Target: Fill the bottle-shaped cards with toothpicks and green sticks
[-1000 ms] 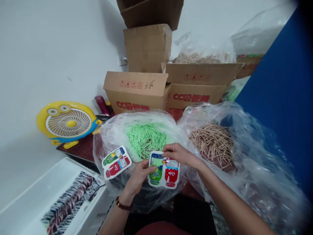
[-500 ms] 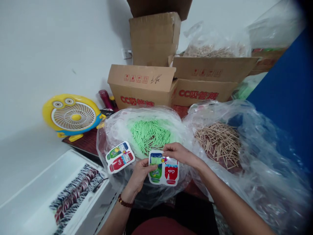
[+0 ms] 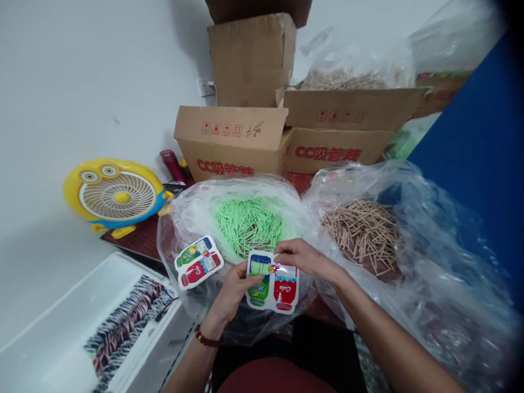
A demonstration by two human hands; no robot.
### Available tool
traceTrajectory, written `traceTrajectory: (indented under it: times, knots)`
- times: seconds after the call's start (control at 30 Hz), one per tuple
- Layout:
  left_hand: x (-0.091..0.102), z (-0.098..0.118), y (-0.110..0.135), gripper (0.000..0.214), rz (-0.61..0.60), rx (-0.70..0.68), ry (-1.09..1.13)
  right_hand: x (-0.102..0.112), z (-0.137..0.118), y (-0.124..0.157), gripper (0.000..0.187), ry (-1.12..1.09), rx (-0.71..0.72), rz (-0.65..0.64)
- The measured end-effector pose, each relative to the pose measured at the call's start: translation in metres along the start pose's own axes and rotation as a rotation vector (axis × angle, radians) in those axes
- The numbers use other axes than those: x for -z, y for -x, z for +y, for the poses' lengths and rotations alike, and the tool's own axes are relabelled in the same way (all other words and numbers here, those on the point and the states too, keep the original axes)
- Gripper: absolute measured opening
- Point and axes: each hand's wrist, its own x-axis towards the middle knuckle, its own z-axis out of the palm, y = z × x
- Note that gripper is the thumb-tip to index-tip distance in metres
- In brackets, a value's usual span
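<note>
My left hand [image 3: 235, 289] grips the left edge of a printed candy packet [image 3: 285, 296], thumb on its front. The packet is shaped like two bottles side by side, a green Sprite one and a red Cola one. Light green sticks show through the window of the green half. My right hand [image 3: 305, 257] has its fingers closed on the packet's top, near the middle; the fingertips are partly hidden. A second packet [image 3: 198, 263] lies to the left on a clear plastic bag [image 3: 184, 210]. Just beyond my hands, that bag holds a heap of green candy sticks [image 3: 249, 225].
Brown sticks [image 3: 362, 234] fill another plastic bag at right. Behind stand cardboard boxes [image 3: 231, 128] and a yellow fan [image 3: 118, 195]. A white foam box [image 3: 53, 316] at lower left holds rows of packets. A blue panel [image 3: 462, 142] rises at right.
The view has shifted slightly, so the background sits a little further left and higher. Both hands stay on the packet, with the right fingers barely moved along its top.
</note>
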Motion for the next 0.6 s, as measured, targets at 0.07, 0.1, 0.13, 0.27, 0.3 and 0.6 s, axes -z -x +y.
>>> traceTrajectory:
  times: [0.07,0.1,0.13,0.27,0.3,0.6]
  knots:
    - [0.001,0.001,0.000,0.037,0.017,0.007,-0.019,-0.001,0.001,0.000,0.014,-0.006,-0.003,-0.003]
    - [0.001,0.001,0.000,0.036,0.024,0.008,-0.029,-0.002,0.002,0.001,0.014,-0.004,-0.009,-0.004]
    - [0.001,0.002,0.000,0.035,0.029,0.009,-0.036,-0.002,0.002,0.001,0.014,-0.001,-0.016,-0.004]
    - [-0.007,0.005,0.000,0.040,0.036,0.029,-0.039,-0.005,0.001,0.004,0.014,0.003,-0.014,0.012]
    - [-0.010,0.006,0.000,0.042,0.039,0.034,-0.050,-0.005,0.000,0.005,0.014,-0.004,-0.008,0.024]
    - [-0.041,0.002,-0.005,0.028,0.113,-0.075,-0.322,-0.007,0.002,0.026,0.010,-0.207,0.004,0.030]
